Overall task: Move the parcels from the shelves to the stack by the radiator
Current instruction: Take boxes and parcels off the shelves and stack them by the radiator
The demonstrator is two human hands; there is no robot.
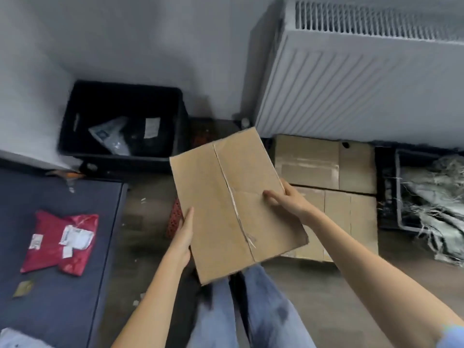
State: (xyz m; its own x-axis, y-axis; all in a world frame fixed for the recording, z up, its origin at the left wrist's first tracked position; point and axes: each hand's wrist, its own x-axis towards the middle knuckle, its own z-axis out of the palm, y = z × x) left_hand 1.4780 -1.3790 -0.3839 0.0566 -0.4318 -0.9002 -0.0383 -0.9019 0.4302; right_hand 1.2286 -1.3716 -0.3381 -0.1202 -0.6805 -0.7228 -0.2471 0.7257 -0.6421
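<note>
Clutter along the grey wall and floor

A black crate (120, 121) sits in the far left corner holding a clear plastic bag (110, 136) and a white label. At far right, a dark tray (391, 187) holds pale shredded packing material (437, 207). On the left, a dark blue surface (62, 285) carries a small tan scrap (23, 288).

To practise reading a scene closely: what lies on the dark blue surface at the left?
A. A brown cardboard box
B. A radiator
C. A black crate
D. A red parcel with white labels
D: the red parcel, bearing white labels, lies flat on the dark blue surface.
</note>
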